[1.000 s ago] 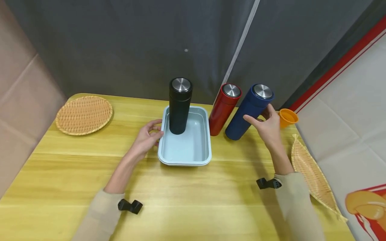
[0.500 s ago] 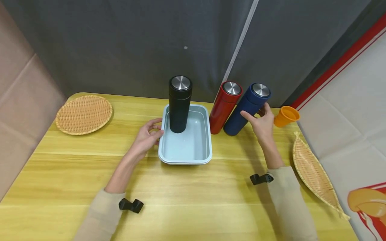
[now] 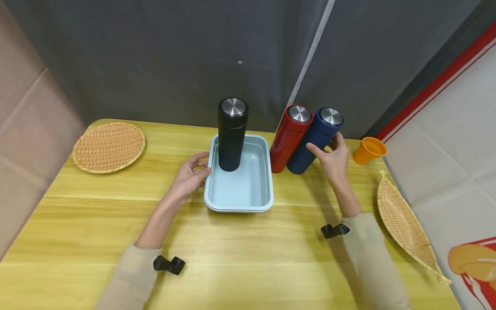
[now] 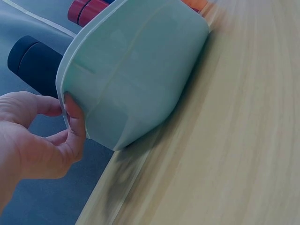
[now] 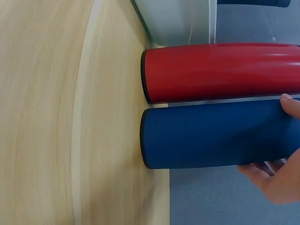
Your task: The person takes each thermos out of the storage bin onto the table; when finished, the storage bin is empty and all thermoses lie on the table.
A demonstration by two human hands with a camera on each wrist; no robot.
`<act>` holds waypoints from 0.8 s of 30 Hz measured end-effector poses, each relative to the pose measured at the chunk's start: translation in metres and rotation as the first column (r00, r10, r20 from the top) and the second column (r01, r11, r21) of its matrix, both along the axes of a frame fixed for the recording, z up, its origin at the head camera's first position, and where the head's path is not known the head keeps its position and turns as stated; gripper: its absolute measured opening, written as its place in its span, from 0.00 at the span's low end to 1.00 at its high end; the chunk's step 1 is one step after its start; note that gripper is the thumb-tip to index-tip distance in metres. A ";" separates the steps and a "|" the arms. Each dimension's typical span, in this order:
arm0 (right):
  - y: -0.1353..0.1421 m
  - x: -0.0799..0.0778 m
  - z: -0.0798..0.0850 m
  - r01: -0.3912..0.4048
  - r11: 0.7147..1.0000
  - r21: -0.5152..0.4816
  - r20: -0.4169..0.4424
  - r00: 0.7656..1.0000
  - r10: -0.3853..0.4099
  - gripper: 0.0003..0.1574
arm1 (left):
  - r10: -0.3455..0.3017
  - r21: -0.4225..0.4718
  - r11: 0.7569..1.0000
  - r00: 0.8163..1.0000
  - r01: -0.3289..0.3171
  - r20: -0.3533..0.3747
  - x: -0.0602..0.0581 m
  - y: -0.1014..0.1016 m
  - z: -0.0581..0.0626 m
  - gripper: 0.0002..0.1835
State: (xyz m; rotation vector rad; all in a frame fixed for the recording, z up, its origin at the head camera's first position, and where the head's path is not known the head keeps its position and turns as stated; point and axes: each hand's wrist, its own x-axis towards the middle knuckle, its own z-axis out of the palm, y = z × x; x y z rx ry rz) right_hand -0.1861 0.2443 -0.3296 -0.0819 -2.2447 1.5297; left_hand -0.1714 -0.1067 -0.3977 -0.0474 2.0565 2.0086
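A pale blue plastic tub [image 3: 244,196] sits mid-table with a black thermos [image 3: 231,142] upright inside it. My left hand [image 3: 187,177] pinches the tub's left rim, thumb on one side and fingers on the other, as the left wrist view shows. Just right of the tub stands a red thermos [image 3: 287,144] with a steel-topped lid. Beside that is a blue thermos [image 3: 308,148], its base at the tabletop in the right wrist view. My right hand [image 3: 335,161] grips the upper part of the blue thermos from the right, its fingers partly hidden behind it. A narrow gap separates the two bottles [image 5: 220,72].
At the back left lies an oval woven mat [image 3: 109,147]. An orange cup [image 3: 370,150] stands at the back right, with a leaf-shaped woven basket [image 3: 404,226] in front of it along the right edge. A grey curtain [image 3: 155,64] hangs behind the wooden table [image 3: 240,262].
My right hand has shifted left with the blue thermos, bringing it closer to the red one. More of the orange cup shows now. The left hand keeps its hold on the tub.
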 end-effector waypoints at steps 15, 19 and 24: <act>0.018 -0.017 -0.025 -0.062 0.997 -0.053 0.060 0.996 0.065 0.45 | 0.001 0.005 1.000 1.000 -0.001 -0.006 0.000 -0.001 0.001 0.29; 0.009 -0.008 -0.021 -0.060 0.988 -0.143 0.024 0.998 0.064 0.44 | 0.005 0.002 1.000 1.000 -0.005 -0.001 0.001 -0.002 0.001 0.29; 0.000 0.004 -0.018 -0.024 0.974 -0.224 -0.018 1.000 0.020 0.43 | 0.002 -0.004 1.000 1.000 -0.002 0.003 0.003 -0.002 0.000 0.29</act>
